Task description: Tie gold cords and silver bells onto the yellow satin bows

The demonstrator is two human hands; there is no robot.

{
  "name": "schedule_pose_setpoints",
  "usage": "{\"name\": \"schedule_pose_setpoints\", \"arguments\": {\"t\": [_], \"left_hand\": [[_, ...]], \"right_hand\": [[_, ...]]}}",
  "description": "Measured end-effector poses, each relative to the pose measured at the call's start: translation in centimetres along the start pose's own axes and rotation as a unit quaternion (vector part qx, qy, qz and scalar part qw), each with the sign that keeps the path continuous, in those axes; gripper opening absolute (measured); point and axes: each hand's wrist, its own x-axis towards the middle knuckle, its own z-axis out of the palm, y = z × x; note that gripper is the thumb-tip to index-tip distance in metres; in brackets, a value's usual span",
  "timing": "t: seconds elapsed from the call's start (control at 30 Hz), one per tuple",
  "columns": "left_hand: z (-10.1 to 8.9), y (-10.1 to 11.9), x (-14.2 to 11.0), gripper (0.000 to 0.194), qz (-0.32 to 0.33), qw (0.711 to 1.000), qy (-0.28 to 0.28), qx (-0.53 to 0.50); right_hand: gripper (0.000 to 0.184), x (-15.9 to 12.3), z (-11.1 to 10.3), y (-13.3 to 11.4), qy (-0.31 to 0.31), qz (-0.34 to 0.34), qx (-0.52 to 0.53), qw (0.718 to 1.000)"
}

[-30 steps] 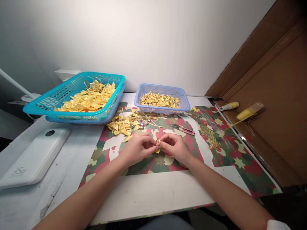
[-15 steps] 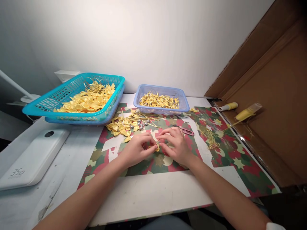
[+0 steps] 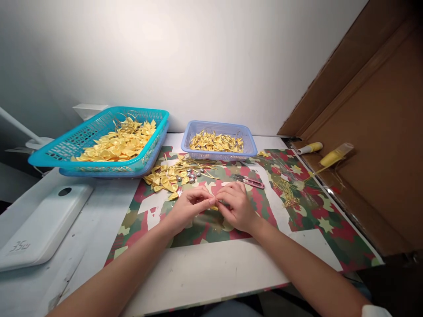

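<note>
My left hand (image 3: 192, 207) pinches a small yellow satin ribbon piece (image 3: 214, 208) between thumb and fingers, low over the patterned mat. Close against it, my right hand (image 3: 236, 207) is closed too, its thumb and fingertips meeting at the same ribbon piece. Most of that piece is hidden behind the fingers. Beyond my left hand lies a loose pile of folded yellow ribbon pieces (image 3: 161, 179) with gold stems (image 3: 201, 164). Several small silver bells (image 3: 191, 176) sit beside them. Pink-handled thread snips (image 3: 254, 182) rest just past my right hand.
A turquoise basket (image 3: 62, 156), stacked on a blue one, holds many ribbon pieces at the left. A smaller blue basket (image 3: 218, 155) stands against the wall. At right are tangled yellow strands (image 3: 289, 196), two yellow-wound tubes (image 3: 335, 155) and cardboard (image 3: 373, 145). A white power bank (image 3: 46, 224) lies left.
My right hand's fingers have closed in, bringing the fingertips against those of my left hand at the ribbon piece. The snips show more fully. The camera view has shifted slightly.
</note>
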Motion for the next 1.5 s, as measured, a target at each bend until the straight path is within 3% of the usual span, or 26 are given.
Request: {"name": "schedule_pose_setpoints", "arguments": {"t": [0.23,0.37,0.6,0.77,0.9,1.27,1.5], "left_hand": [[0.2,-0.2,-0.1,0.019,0.007,0.999,0.044,-0.013],[0.2,-0.4,-0.1,0.017,0.058,0.994,0.062,0.07],[0.3,-0.4,-0.4,0.013,0.129,0.961,0.063,0.236],[0.0,-0.4,-0.2,0.018,0.105,0.975,0.037,0.192],[-0.4,-0.4,0.0,0.021,0.095,0.982,-0.002,0.161],[-0.9,-0.2,0.2,0.021,0.088,0.972,-0.055,0.209],[-1.0,0.0,0.2,0.018,0.085,0.963,-0.071,0.246]], "right_hand": [[0.012,0.1,-0.3,-0.2,0.047,-0.005,-0.032,0.998],[0.01,0.0,-0.4,-0.1,0.056,-0.023,-0.043,0.997],[0.01,0.0,-0.3,0.0,0.025,-0.006,-0.019,0.999],[0.004,0.4,-0.9,0.1,0.0,0.069,0.117,0.991],[0.005,0.5,-1.2,0.5,-0.046,0.088,0.157,0.983],[0.011,0.4,-1.2,0.4,-0.103,0.056,0.041,0.992],[0.014,0.2,-0.8,0.6,-0.097,0.07,0.046,0.992]]}}
